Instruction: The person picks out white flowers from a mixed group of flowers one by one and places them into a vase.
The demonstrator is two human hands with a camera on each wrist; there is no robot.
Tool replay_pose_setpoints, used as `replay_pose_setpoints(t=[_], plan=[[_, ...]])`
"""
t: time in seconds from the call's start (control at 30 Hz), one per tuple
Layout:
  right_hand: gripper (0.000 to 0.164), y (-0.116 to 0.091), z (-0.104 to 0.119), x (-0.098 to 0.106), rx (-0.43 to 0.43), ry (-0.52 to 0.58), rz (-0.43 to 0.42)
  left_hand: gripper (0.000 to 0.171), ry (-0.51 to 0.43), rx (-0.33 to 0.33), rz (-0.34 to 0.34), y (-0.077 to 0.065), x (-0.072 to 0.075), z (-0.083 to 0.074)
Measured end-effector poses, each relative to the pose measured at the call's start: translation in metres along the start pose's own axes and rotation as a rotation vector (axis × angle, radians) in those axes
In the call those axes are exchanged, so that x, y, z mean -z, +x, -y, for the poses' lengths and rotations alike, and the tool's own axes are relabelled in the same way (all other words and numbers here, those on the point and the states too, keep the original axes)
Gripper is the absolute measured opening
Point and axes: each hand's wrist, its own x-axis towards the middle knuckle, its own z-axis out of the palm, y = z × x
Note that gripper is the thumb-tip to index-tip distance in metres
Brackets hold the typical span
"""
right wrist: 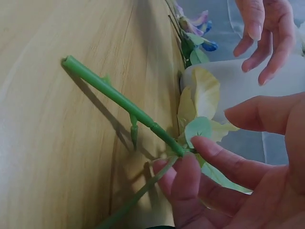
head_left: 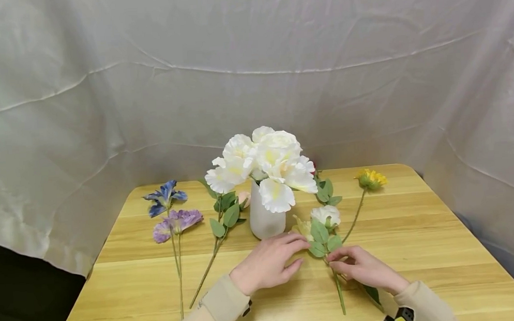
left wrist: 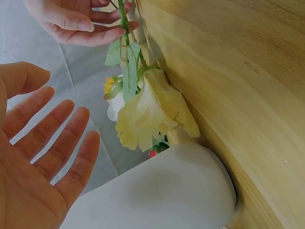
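A white vase (head_left: 266,216) holds a bunch of large white artificial flowers (head_left: 270,160). My left hand (head_left: 273,259) hovers just in front of the vase, fingers spread and apart from it in the left wrist view. My right hand (head_left: 363,266) has its fingers curled about the green stem (right wrist: 112,98) of a white rose (head_left: 326,216); the thumb stands away from the stem. The rose's leaves (head_left: 324,237) lie just beyond those fingertips. Beside it is a pale yellow flower (left wrist: 147,112), close to the vase's base.
On the left of the wooden table (head_left: 128,283) lie a blue flower (head_left: 165,197), a purple flower (head_left: 177,224) and a leafy stem (head_left: 217,242). A yellow flower (head_left: 371,179) lies at the right. Behind the vase, a red bloom (head_left: 313,168) is mostly hidden. Grey cloth (head_left: 253,97) hangs behind.
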Motion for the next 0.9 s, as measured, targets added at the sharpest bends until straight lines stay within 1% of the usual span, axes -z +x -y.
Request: replay_pose_setpoints(t=[0.1, 0.27, 0.37, 0.47, 0.53, 0.7, 0.8, 0.9], plan=[[0.036, -0.001, -0.003, 0.001, 0.001, 0.009, -0.041, 0.032, -0.004, 0.002, -0.007, -0.001, 0.000, 0.000], [0.039, -0.003, -0.007, 0.001, -0.033, 0.087, -0.140, 0.032, -0.012, 0.004, -0.018, -0.001, 0.001, 0.002], [0.040, -0.004, -0.008, 0.000, -0.067, 0.167, -0.188, 0.033, -0.018, 0.005, -0.019, -0.001, 0.001, 0.002], [0.040, -0.004, -0.009, -0.002, -0.097, 0.279, -0.214, 0.034, -0.027, 0.008, -0.015, -0.001, 0.001, 0.003], [0.040, -0.003, -0.010, -0.002, -0.122, 0.401, -0.206, 0.034, -0.032, 0.011, -0.012, -0.001, 0.001, 0.003], [0.034, -0.001, -0.011, 0.000, -0.170, 0.756, -0.141, 0.034, -0.034, 0.014, -0.020, -0.001, 0.001, 0.003], [0.032, 0.000, -0.013, 0.001, -0.157, 0.884, -0.091, 0.033, -0.031, 0.015, -0.025, -0.001, 0.001, 0.003], [0.030, 0.000, -0.015, 0.001, -0.133, 0.959, -0.025, 0.032, -0.028, 0.014, -0.029, -0.001, 0.001, 0.003]])
